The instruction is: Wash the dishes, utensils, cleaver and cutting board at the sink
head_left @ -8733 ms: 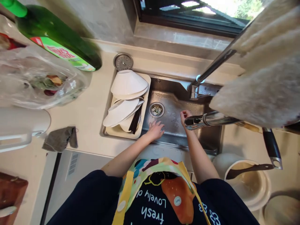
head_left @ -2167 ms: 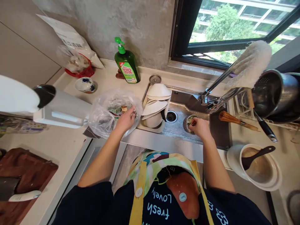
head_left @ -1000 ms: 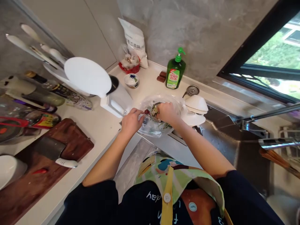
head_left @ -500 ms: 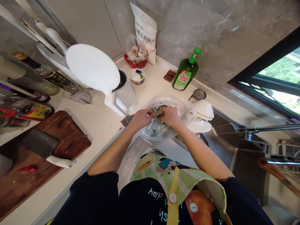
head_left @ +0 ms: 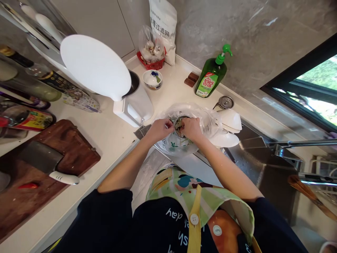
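Observation:
A clear plastic bag [head_left: 189, 110] with green print lies spread at the counter's front edge. Over it is a small round basket [head_left: 176, 130] with a thin rim, which looks like a sink strainer, holding pale and green food scraps [head_left: 179, 123]. My left hand [head_left: 160, 129] is closed in a pinch at the basket's left rim; its fingertips are partly hidden. From the right, my right hand [head_left: 192, 128] reaches into the basket, fingers curled down on the scraps.
A white lidded bin [head_left: 140, 109] stands left of the bag. White dishes [head_left: 229, 121] and a metal drain piece [head_left: 225, 102] sit right, beside the sink [head_left: 252, 151]. Behind are a green soap bottle [head_left: 210, 79] and small bowl [head_left: 152, 79]. A cleaver [head_left: 42, 154] lies on the cutting board [head_left: 76, 140].
The view has shifted slightly. Both hands stay at the basket, my right fingers still among the scraps; little else differs.

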Tool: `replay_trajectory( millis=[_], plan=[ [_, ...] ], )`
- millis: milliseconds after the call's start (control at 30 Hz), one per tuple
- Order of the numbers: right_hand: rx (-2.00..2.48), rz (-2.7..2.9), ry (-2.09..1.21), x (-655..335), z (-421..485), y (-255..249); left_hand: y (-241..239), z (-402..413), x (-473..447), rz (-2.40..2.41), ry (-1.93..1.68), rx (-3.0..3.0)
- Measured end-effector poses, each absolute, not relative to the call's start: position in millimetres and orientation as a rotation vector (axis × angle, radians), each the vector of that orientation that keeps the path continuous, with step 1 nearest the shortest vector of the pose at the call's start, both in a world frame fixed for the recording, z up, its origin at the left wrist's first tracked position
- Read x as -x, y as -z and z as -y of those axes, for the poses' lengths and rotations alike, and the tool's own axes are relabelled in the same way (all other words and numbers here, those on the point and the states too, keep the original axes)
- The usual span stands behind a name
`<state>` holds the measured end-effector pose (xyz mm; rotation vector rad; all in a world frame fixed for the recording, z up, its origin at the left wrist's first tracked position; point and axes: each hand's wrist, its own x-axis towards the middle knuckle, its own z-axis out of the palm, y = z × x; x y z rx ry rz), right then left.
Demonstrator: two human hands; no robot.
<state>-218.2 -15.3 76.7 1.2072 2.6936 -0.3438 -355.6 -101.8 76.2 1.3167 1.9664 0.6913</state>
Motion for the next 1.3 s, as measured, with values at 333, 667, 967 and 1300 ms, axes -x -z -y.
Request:
replay_trajectory(
  millis=[333, 667, 967, 1300],
  plan=[
    [-1.273, -2.609, 0.38, 221, 15, -76, -71, 99, 345, -1.959, -0.811, -1.318],
    [-1.296, -2.643, 0.441, 217, 15, -74, -67, 94, 345, -2.069, -0.634, -1.396],
    [-1.219, -2.88, 0.561, 193, 9, -67, -58, 88, 341, -2.235, -0.415, -1.529],
    [-0.951, -3.258, 0.183, 198, 13, -58, -70, 86, 339, -2.229, -0.405, -1.555]
  ],
)
